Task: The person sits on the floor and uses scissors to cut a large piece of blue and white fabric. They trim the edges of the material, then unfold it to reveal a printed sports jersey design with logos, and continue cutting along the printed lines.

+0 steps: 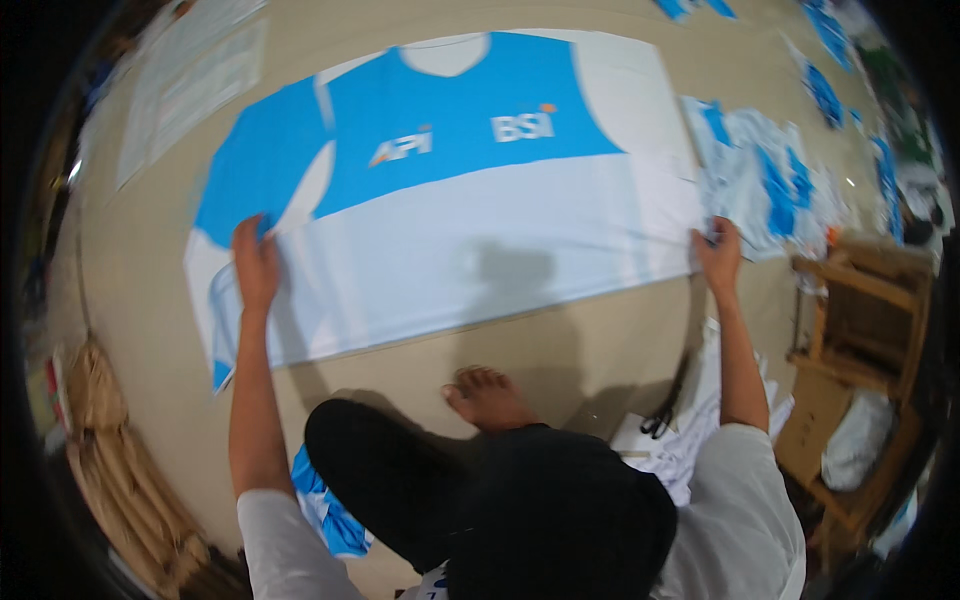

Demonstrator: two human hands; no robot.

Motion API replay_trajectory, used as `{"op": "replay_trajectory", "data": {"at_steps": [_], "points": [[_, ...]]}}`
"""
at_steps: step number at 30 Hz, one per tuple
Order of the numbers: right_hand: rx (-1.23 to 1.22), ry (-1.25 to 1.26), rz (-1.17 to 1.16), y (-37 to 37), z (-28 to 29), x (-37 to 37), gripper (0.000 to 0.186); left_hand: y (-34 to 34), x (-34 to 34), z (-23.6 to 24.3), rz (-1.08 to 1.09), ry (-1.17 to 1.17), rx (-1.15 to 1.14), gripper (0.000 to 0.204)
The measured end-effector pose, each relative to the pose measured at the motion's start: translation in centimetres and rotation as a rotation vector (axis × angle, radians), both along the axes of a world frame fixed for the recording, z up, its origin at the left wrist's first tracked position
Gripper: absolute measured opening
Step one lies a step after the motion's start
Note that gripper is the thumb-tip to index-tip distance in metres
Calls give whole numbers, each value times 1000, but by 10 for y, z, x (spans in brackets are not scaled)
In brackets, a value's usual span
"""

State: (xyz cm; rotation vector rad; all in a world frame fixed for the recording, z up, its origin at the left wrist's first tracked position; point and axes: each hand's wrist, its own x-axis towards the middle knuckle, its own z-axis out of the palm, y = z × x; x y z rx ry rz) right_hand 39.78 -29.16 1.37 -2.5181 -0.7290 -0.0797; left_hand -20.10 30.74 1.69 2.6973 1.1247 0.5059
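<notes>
A large sheet of blue, pale blue and white printed fabric lies spread across the beige floor in front of me. Jersey-like shapes with a neck curve are printed on it. My left hand is at its left part, fingers closed on a fold of the cloth beside a second blue panel. At the right edge, my right hand pinches the fabric between thumb and fingers. The near edge runs almost straight between my hands, and the lower left corner is bunched. My shadow falls over the middle of the sheet.
Crumpled blue and white cloth scraps lie to the right. Dark-handled scissors rest by white cloth near my right side. A wooden stand is at far right, brown wrapped material at left. Pale sheets lie at upper left.
</notes>
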Motion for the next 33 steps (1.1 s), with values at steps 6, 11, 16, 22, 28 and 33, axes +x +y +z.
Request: {"op": "replay_trajectory", "data": {"at_steps": [6,11,16,22,28,33], "points": [[-11,-245,203,100,5,16,51,20,52,16,-87,-34,-105,46],[-50,-197,226,193,-26,44,64,55,77,1,-139,66,-90,46],[-297,-271,195,229,-54,57,66,68,86,-16,-125,127,-83,54],[-292,-273,278,232,-51,96,67,80,84,-33,-161,111,-15,58],[-290,-185,288,240,-47,85,73,87,69,-39,-129,73,-9,60],[-204,-223,233,229,-51,83,73,98,42,-46,-16,108,39,65]]}}
